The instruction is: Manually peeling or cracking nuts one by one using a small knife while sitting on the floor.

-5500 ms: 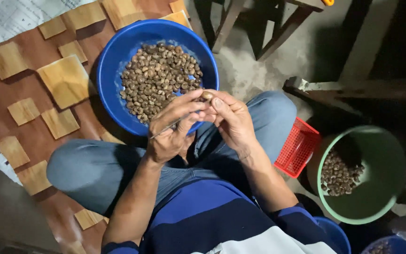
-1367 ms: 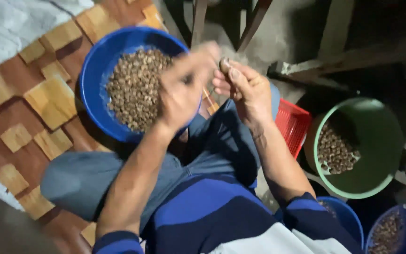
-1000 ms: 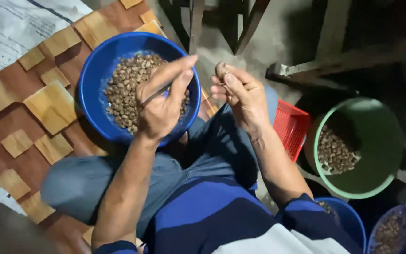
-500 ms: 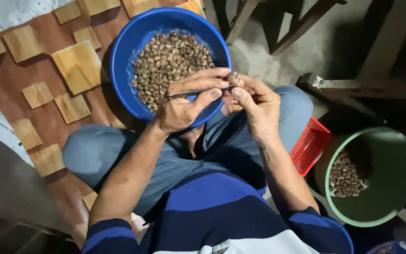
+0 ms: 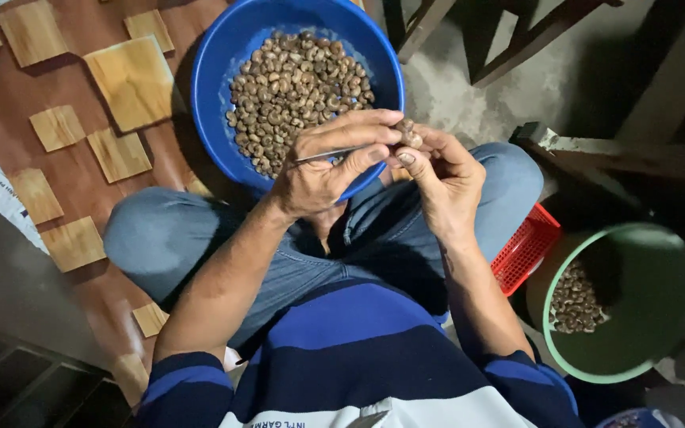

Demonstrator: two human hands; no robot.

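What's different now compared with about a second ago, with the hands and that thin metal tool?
The left hand, raised over the blue bowl a second ago, has come back to the right hand, so the thin metal tool now points at the nut pinched in the right fingers. Unchanged: the left keeps the tool, the right keeps the nut, and the green bucket and red basket sit where they were.

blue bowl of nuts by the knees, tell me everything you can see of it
The round blue plastic bowl sits upright on the patterned brown floor mat, in front of the person's crossed legs. Its smooth wall is deep and glossy; the top rim is cut off by the picture's edge. It holds a heap of small brown curved nuts covering the bottom. The left hand, pinching a thin metal pick, hangs over its near rim; whether it touches the rim cannot be told.
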